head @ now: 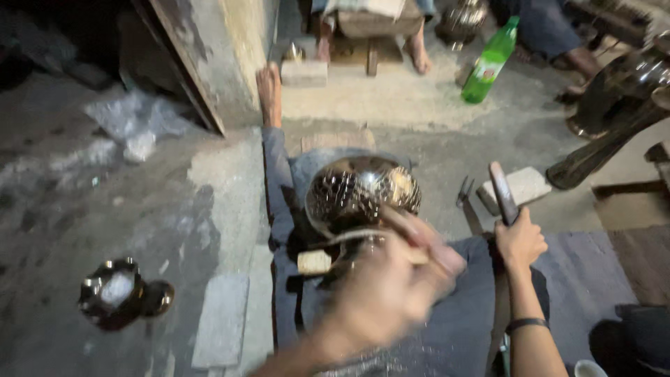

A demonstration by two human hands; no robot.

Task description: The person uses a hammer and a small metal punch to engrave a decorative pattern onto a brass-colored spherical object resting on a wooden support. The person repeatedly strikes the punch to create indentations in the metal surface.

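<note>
You are over a rough grey concrete floor (125,209), stained dark at left. A weathered wall corner (223,49) rises at upper centre. Pale sand (391,98) lies spread before it. A flat stone slab (222,320) sits lower left. Light is dim, brighter at top.

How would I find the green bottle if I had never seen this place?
Look to the far end of the floor, at the pale sandy patch in front of the wooden stool. On that patch's right edge stands the green plastic bottle, leaning a little, near a seated person's bare foot. It is the only bright green thing there; the things around it are dull metal, stone or wood.
</note>
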